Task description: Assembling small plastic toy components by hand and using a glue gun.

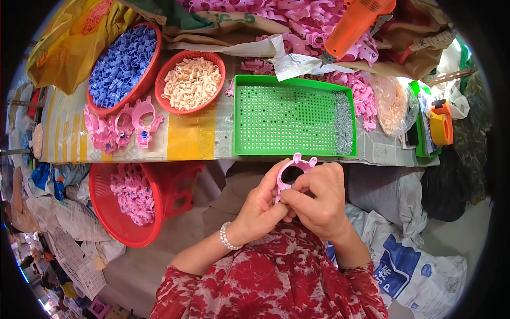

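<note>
L fingers (270, 183) & R fingers (300, 201) grip pink plastic eared ring (283, 186) btwn them; green perforated tray (279, 122) just beyond, on surface (223, 139).

The pink ring (283, 186) looks smooth plastic (faintly glossy), the blouse (271, 274) matt cloth.

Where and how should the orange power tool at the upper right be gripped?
Probably around the thick body of the orange power tool: it slants, its dark tip pointing down and left, so wrapping higher up keeps fingers clear of that end. Coming from the right seems best, since a dark lever-like part lies along that side.
</note>
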